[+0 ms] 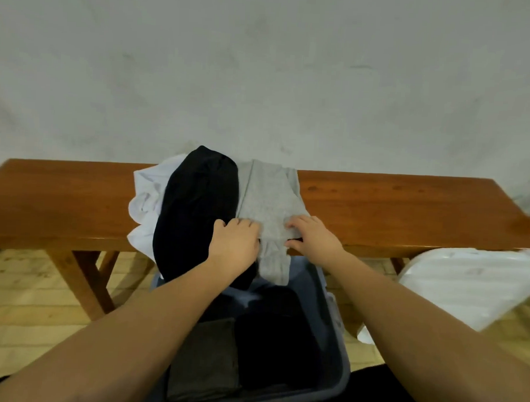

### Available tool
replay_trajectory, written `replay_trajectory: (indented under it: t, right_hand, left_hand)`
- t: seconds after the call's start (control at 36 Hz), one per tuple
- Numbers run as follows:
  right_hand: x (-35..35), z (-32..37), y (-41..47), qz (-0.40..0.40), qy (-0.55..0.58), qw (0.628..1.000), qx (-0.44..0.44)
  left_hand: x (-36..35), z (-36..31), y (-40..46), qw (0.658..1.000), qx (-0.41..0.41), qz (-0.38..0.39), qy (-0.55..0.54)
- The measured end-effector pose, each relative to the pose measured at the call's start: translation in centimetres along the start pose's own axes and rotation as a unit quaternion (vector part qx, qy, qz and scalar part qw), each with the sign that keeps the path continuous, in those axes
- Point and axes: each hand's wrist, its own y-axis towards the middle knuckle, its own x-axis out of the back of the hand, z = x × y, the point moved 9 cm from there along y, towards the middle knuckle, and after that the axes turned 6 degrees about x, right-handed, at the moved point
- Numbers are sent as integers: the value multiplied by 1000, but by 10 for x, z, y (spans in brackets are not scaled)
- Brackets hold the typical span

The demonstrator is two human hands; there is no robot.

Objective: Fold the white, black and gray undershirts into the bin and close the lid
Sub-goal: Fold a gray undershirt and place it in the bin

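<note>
A gray undershirt (267,195) lies lengthwise on the wooden bench (409,213), its near end hanging over the front edge. Left of it a black undershirt (196,204) lies over a crumpled white undershirt (145,195). My left hand (234,242) grips the gray shirt's near left edge, partly over the black one. My right hand (314,236) pinches the gray shirt's near right edge, fingers on top and thumb under. Below the bench stands a blue-gray bin (339,356) holding a folded dark gray garment (205,359) and a folded black garment (276,338).
A white lid (466,285) leans at the right, by the bench's front edge. The bench's legs (84,281) stand on a light wooden floor. A pale wall rises behind the bench. Bare bench surface stretches to both sides of the shirts.
</note>
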Motion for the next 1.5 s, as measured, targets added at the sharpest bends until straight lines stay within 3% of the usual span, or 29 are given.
replay_trajectory:
  t: [0.11, 0.19, 0.36, 0.47, 0.67, 0.75, 0.83, 0.94, 1.03, 1.31, 1.39, 1.5]
  right_hand:
    - [6, 3, 2, -6, -3, 1000, -10]
    - [23, 3, 9, -30, 37, 997, -64]
    - [99, 8, 24, -159, 205, 957, -128]
    - [164, 26, 34, -260, 243, 927, -119]
    - [249, 48, 41, -346, 261, 896, -90]
    - [268, 61, 41, -334, 203, 919, -47]
    - [275, 69, 37, -306, 130, 943, -8]
    - [272, 78, 29, -220, -72, 972, 41]
    - [266, 83, 17, -164, -124, 976, 68]
    - [263, 66, -21, -72, -72, 995, -21]
    - [280, 59, -33, -123, -6, 991, -54]
    - [305, 65, -50, -221, 203, 953, -45]
  left_hand:
    - [14, 6, 15, 987, 60, 22, -151]
    - [29, 8, 29, 954, 95, 46, -280]
    - [88, 13, 65, 886, 151, 24, -437]
    - [125, 16, 89, 839, 170, 1, -516]
    - [183, 3, 106, 897, 72, -30, -435]
    - [178, -2, 107, 953, 33, 22, -302]
    - [176, 14, 107, 973, 51, 30, -223]
    - [198, 36, 102, 958, 83, -3, -274]
    - [224, 43, 99, 959, 77, -28, -271]
    - [311, 59, 62, 944, 83, -140, -285]
    - [332, 68, 49, 935, 93, -167, -300]
    - [353, 87, 33, 916, 114, -192, -334]
